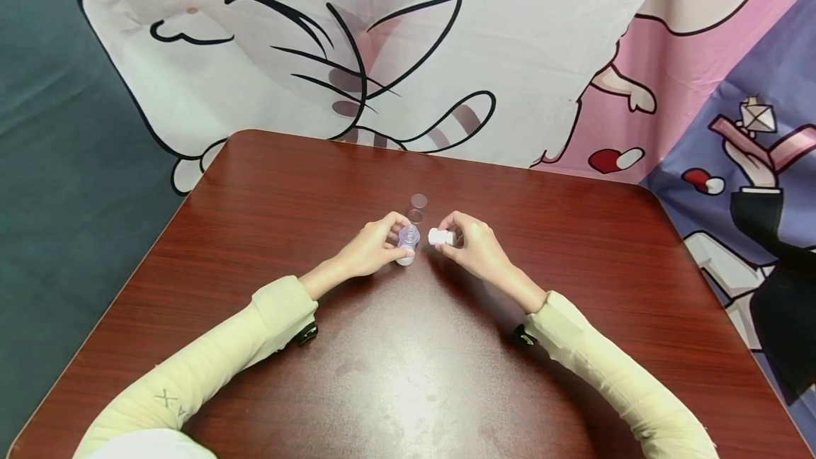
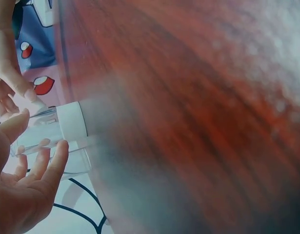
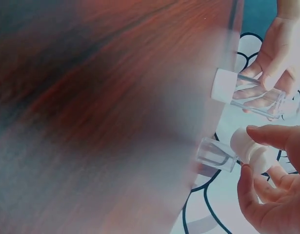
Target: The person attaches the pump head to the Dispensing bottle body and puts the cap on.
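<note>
My left hand (image 1: 372,245) holds a small clear bottle (image 1: 409,235) with a white base, which stands upright on the table; thumb and fingers lie on either side. In the right wrist view the bottle's white base (image 3: 224,86) shows below its see-through wall. To the right, my right hand (image 1: 477,245) pinches a small white cap-like piece (image 1: 441,236) between thumb and fingers, tilted on its side and apart from the bottle. The right wrist view shows this white piece (image 3: 250,150) has a wider end and a narrower one; its exact kind is unclear.
Just behind the bottle, a clear cup-shaped cover (image 1: 416,216) stands on the brown table (image 1: 408,346). A cloth with cartoon prints (image 1: 542,34) hangs beyond the table's far edge. Light glares on the near tabletop.
</note>
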